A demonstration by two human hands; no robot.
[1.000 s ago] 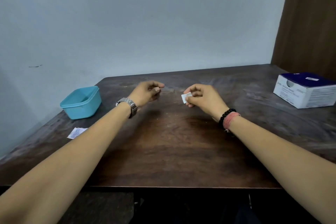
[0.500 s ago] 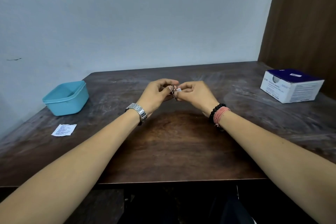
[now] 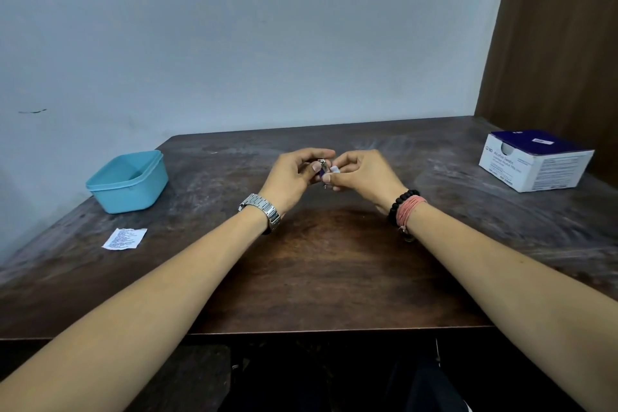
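Note:
Above the middle of the dark wooden table (image 3: 317,278), my two hands meet. My left hand (image 3: 294,177), with a metal watch on its wrist, pinches a small metal object (image 3: 322,166) with a dark purple part; what it is I cannot tell. My right hand (image 3: 363,172), with a black bead bracelet and a pink band, pinches a small white swab pad (image 3: 334,170) against that object. Fingers hide most of both items.
A light blue plastic container (image 3: 128,182) stands open at the table's left. A torn white printed wrapper (image 3: 124,238) lies in front of it. A white and navy box of alcohol swabs (image 3: 535,160) sits at the right, near a brown wooden panel (image 3: 561,43).
One second ago my hands were apart, the right holding the white pad. They have come together, and the pad now touches the small object held by the left hand.

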